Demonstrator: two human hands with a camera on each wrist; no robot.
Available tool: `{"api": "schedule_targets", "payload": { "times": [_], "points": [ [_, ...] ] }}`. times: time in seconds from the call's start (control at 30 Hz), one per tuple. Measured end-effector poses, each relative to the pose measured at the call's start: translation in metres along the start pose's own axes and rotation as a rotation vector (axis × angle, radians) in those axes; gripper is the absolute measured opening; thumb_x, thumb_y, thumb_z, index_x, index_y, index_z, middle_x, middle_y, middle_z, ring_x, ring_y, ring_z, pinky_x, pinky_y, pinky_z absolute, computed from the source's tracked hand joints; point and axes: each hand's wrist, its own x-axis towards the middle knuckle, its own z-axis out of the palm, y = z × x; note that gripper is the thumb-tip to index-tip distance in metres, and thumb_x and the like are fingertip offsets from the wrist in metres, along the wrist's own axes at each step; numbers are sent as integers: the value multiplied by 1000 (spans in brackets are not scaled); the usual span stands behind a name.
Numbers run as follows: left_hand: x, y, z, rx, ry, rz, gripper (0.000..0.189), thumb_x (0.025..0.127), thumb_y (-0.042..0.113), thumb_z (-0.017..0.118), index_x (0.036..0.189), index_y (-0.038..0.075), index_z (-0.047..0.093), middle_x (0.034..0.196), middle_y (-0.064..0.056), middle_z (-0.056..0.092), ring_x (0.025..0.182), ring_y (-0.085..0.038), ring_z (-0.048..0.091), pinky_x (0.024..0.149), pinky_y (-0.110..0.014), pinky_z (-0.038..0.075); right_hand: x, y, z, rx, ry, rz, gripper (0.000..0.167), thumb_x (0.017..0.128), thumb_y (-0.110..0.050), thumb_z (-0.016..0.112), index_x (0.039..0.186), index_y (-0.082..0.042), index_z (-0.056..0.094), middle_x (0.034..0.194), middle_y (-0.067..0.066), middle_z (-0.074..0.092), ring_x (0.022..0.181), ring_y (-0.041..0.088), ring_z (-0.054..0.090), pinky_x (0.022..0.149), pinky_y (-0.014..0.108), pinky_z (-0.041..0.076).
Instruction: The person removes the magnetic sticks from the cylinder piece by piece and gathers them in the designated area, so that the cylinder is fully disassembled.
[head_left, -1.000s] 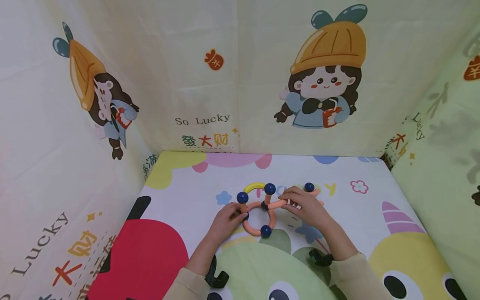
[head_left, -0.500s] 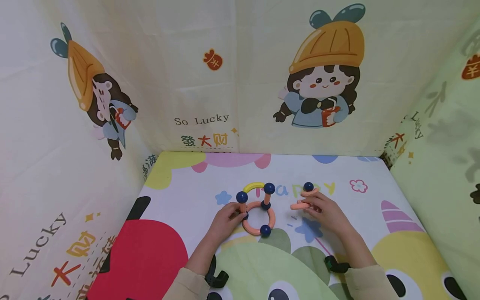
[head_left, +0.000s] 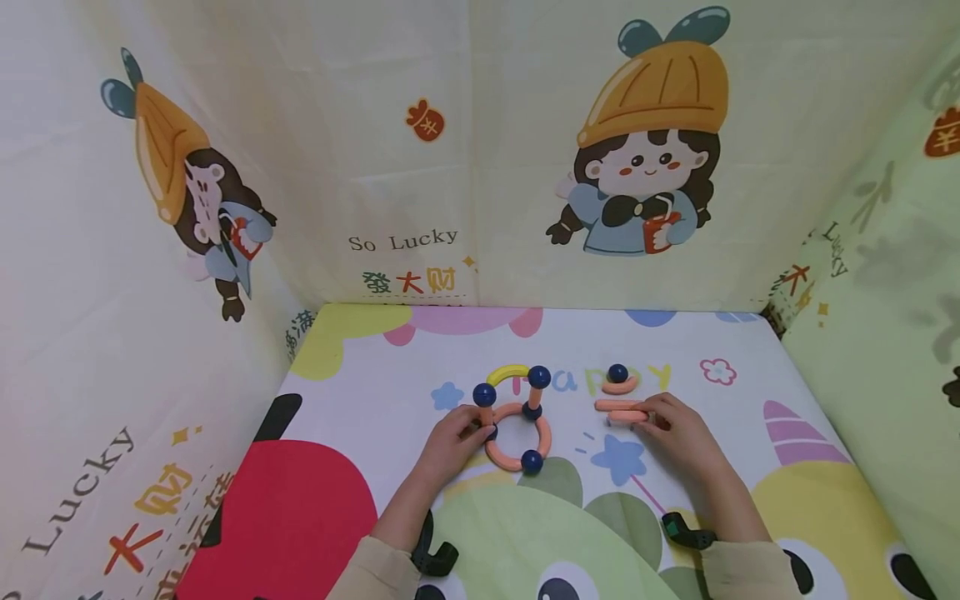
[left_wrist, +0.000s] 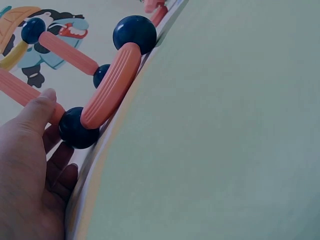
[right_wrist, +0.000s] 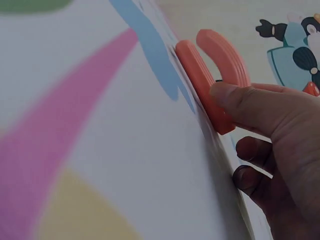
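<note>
A toy structure of orange rods and dark blue balls stands mid-table in the head view. Its base is a ring of curved rods (head_left: 545,437); two upright rods carry balls joined by a curved yellow rod (head_left: 510,370). My left hand (head_left: 452,437) holds the left upright rod (left_wrist: 22,89) just by the ball (left_wrist: 80,129) at its foot; that ball is partly covered. Right of the structure, my right hand (head_left: 682,429) pinches an orange rod (right_wrist: 202,82) low at the table. Close beside it is another orange rod, a curved one (right_wrist: 225,57) in the right wrist view.
Behind the right hand lies a curved orange rod (head_left: 619,388) with a dark blue ball (head_left: 618,372) at it. A printed cloth (head_left: 480,492) covers the table, and cloth walls (head_left: 517,167) rise at the back and both sides.
My right hand has moved right, away from the structure, carrying an orange rod to beside another rod. The left hand and the structure have stayed in place.
</note>
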Motion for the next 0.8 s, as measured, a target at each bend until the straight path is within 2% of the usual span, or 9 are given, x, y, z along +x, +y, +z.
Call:
{"api": "schedule_targets", "payload": {
  "times": [0.27,0.53,0.67,0.8],
  "points": [
    [-1,3,-2,3,3,2,24,96,49,59,108,29,64,111,12,65,97,-7,59,85,-28,52,-1,-1,2,-16,-45,-23,20,93,-24,70,112,-18,73,103,-2,62,89,16,56,76,34,45],
    [-3,2,-2,-27,-8,1,18,96,49,57,104,33,62,116,13,64,95,-7,58,83,-28,52,-2,-3,2,-34,-59,-9,25,92,-25,71,115,-14,73,101,0,61,86,16,54,75,35,45],
    [-3,2,-2,-47,-14,-14,17,96,52,57,102,37,61,117,14,63,93,-7,57,83,-28,51,-2,-2,2,-27,-70,-4,27,92,-26,71,117,-16,72,106,1,61,90,17,54,77,37,45],
    [-3,2,-2,-44,-8,-6,18,96,50,58,104,35,62,116,14,63,95,-7,57,84,-28,51,-2,-2,1,-14,-73,-13,30,91,-28,72,119,-17,71,110,1,61,93,18,55,79,38,45]
  ]
}}
